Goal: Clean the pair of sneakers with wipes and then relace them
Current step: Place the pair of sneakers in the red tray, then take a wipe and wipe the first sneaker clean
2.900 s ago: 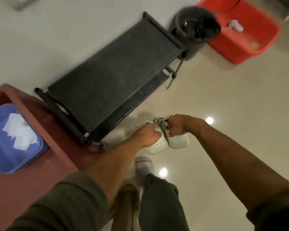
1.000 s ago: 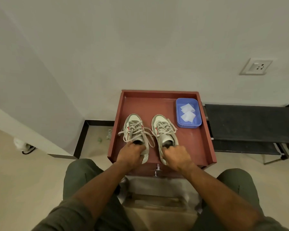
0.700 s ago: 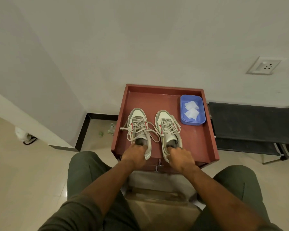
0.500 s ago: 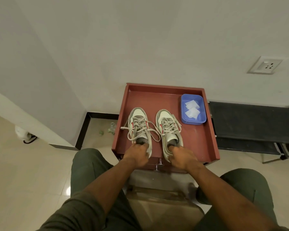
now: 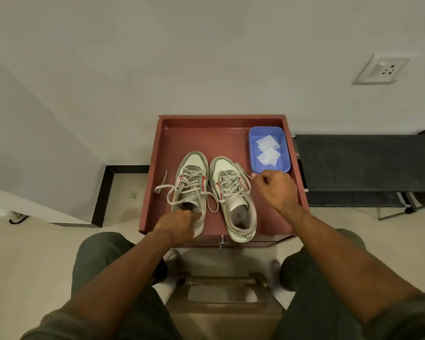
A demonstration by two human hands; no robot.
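step: unlacing, likely, before wiping | two grey-white lace-up sneakers (image 5: 214, 192) side by side on red wooden tray (image 5: 233, 138) | left hand (image 5: 179, 223) gripping left heel | right hand (image 5: 275, 187) pinching lace end | next: pull lace loose gently, then grab white wipes (image 5: 268, 150) in blue plastic tub (image 5: 286, 143)

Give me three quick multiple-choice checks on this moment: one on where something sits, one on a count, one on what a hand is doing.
1. Where is the blue tray on the red table?
A. far right corner
B. near left corner
C. between the sneakers

2. How many white wipes show in the tray?
A. none
B. two
C. five

3. What is the right hand doing?
A. lying flat in the tray
B. pinching a lace end of the right sneaker
C. gripping the left sneaker

Key: 1 A, the tray sits against the table's far right rim; 2 B, two folded squares lie in it; 3 B, its curled fingers hold the lace tip, while the left hand grips the left sneaker's heel.
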